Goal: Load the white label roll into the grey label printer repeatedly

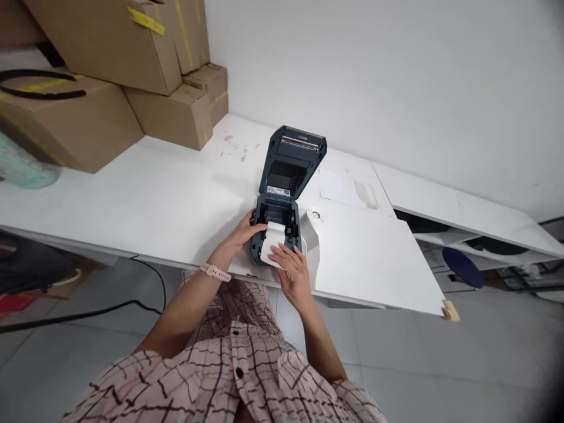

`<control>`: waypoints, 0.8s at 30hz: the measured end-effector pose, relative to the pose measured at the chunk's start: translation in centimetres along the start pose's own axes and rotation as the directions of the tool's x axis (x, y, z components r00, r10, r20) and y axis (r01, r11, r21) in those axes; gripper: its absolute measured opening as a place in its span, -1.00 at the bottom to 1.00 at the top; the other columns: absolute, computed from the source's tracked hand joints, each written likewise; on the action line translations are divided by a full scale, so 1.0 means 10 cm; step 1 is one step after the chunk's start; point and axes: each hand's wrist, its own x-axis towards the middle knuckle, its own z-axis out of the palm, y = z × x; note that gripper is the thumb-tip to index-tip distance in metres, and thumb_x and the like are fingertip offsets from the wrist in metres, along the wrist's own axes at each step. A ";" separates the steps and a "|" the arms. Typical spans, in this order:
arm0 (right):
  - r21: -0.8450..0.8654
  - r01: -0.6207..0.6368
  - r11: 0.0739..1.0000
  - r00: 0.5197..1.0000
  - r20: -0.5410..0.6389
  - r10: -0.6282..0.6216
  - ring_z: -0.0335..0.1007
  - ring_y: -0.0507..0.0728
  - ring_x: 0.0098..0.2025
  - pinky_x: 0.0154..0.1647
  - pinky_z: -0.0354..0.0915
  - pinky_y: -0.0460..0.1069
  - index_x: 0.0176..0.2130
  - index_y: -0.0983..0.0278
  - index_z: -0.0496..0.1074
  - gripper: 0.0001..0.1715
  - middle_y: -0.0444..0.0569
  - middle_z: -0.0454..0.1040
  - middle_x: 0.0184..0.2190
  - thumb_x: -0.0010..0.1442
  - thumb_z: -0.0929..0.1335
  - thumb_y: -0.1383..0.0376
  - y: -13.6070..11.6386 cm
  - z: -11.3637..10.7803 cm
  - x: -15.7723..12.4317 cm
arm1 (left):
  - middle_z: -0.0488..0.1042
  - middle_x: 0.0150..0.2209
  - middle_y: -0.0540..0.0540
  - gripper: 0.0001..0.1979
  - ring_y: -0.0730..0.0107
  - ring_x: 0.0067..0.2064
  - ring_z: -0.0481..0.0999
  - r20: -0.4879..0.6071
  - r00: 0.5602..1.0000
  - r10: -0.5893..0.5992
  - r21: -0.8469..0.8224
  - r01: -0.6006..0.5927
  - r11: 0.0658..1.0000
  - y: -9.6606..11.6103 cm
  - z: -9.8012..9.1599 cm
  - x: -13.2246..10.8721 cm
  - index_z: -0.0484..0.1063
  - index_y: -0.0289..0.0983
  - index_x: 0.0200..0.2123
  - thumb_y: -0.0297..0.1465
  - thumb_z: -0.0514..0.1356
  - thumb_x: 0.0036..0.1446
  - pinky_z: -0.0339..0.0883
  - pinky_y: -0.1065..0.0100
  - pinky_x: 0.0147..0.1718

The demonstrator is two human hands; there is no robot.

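Observation:
A dark grey label printer (287, 200) stands near the front edge of the white table, its lid (294, 155) raised and tilted back. White label paper (273, 238) lies inside it and comes out over the front. My left hand (241, 231) holds the printer's left side, the thumb reaching over the edge to the paper. Fingers of my right hand (291, 267) rest on the paper's right part at the printer's front; its thumb is hidden. Beside the printer on the right lies a strip of backing paper (311, 244), with a small ring-shaped piece (315, 215) on it.
Cardboard boxes (167, 111) are stacked at the back left, with a black curved object (42, 84) on one. A pale green rounded item (26, 164) is at the far left. Shelves (467, 241) stand right, near a blue stool (462, 267). A black cable (110, 306) hangs below.

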 end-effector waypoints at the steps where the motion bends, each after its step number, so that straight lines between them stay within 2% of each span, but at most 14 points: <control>1: 0.024 -0.006 1.000 1.000 -0.025 0.006 0.28 0.23 0.39 0.43 0.11 0.38 0.20 0.00 0.46 -0.49 -0.06 0.51 0.23 0.41 0.21 0.38 0.02 0.01 -0.01 | 0.42 0.28 -0.26 -0.22 0.04 0.19 0.49 0.001 1.000 0.004 0.005 -0.004 1.000 0.00 0.00 0.00 0.30 -0.23 0.28 -0.29 0.40 -0.03 0.39 0.13 0.11; 6: 0.131 0.051 0.990 0.998 -0.029 -0.048 0.32 0.23 0.37 0.40 0.16 0.39 0.17 -0.06 0.47 -0.56 -0.12 0.51 0.22 0.44 0.22 0.29 0.11 -0.05 -0.04 | 0.45 0.25 -0.27 -0.22 0.04 0.15 0.51 0.013 0.999 -0.040 -0.024 0.040 0.999 0.02 -0.01 0.00 0.30 -0.23 0.29 -0.32 0.40 -0.04 0.41 0.12 0.07; 11: 0.162 0.131 0.978 0.991 -0.016 -0.130 0.31 0.20 0.37 0.40 0.17 0.35 0.18 -0.02 0.46 -0.52 -0.11 0.49 0.24 0.40 0.23 0.35 0.18 -0.10 -0.05 | 0.43 0.26 -0.28 -0.14 0.05 0.13 0.53 0.040 0.997 -0.061 -0.084 0.064 0.994 0.00 -0.03 0.04 0.28 -0.20 0.31 -0.37 0.44 -0.10 0.46 0.13 0.04; 18: 0.175 0.117 0.978 0.993 -0.019 -0.115 0.34 0.22 0.36 0.40 0.16 0.37 0.18 -0.03 0.46 -0.53 -0.09 0.48 0.26 0.41 0.22 0.33 0.20 -0.05 -0.07 | 0.38 0.30 -0.28 -0.13 0.03 0.19 0.49 0.031 0.999 -0.044 -0.081 0.046 0.996 -0.02 -0.04 0.04 0.28 -0.19 0.32 -0.38 0.44 -0.09 0.46 0.12 0.07; 24: 0.184 0.138 0.973 0.990 -0.036 -0.134 0.33 0.21 0.36 0.41 0.15 0.34 0.19 -0.02 0.46 -0.53 -0.09 0.48 0.26 0.42 0.23 0.34 0.21 -0.05 -0.07 | 0.42 0.26 -0.28 -0.14 -0.01 0.18 0.51 0.039 0.999 -0.022 -0.088 0.025 0.996 -0.01 -0.03 0.03 0.28 -0.20 0.33 -0.40 0.43 -0.08 0.45 0.04 0.12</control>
